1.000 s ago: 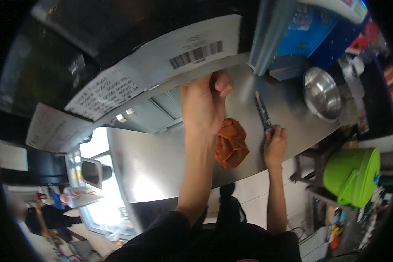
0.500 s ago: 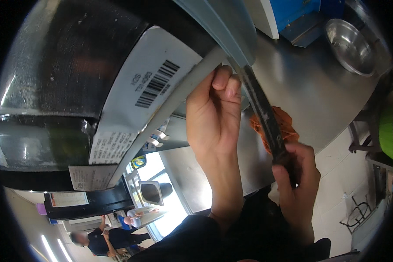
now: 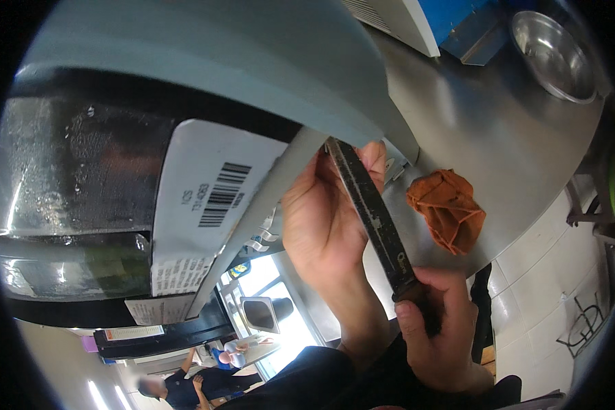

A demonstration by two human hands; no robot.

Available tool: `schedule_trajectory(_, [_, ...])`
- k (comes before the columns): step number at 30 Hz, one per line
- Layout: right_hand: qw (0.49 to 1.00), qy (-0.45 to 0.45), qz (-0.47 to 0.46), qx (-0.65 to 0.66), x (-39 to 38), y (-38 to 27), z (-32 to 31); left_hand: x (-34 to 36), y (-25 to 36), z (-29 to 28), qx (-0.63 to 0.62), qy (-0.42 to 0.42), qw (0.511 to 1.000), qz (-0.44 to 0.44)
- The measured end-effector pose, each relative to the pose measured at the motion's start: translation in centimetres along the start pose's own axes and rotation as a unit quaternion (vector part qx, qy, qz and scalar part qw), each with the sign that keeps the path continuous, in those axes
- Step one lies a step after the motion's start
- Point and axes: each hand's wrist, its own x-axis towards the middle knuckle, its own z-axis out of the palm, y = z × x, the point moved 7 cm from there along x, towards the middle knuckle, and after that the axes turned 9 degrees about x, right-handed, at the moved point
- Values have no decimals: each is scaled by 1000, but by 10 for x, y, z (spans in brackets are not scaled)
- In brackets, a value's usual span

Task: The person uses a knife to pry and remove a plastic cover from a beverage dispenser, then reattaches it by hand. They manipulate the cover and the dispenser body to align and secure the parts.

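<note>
My right hand [image 3: 444,328] is closed around the handle of a long, narrow knife [image 3: 370,219] with a scuffed dark blade. The blade slants up and left, and its far end reaches the lower edge of a large grey machine [image 3: 205,51]. Behind the blade, palm upward, is my left hand [image 3: 329,222], close under that edge. Its fingers are partly covered by the blade and the casing, so their grip does not show. The machine has a wet, dark see-through panel [image 3: 82,178] and a white barcode label [image 3: 205,198].
A crumpled orange-brown cloth [image 3: 446,210] lies on the steel counter [image 3: 526,154], right of the blade. Farther back stand a metal bowl [image 3: 555,58] and a blue box-like unit [image 3: 458,24]. Another person [image 3: 184,388] in dark clothes is at lower left, well away.
My right hand and the knife have shifted left and down, bringing the blade across my left palm. The machine fills more of the upper view, and the cloth is now uncovered.
</note>
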Motion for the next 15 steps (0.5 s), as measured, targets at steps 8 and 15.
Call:
schedule_trajectory(8, [996,-26,24,85,0,2,8,-9,2,8,96,9,995,25])
schedule_trajectory(15, [980,-40,52,189,-2,9,23,-20,5,-4,126,43,990,42])
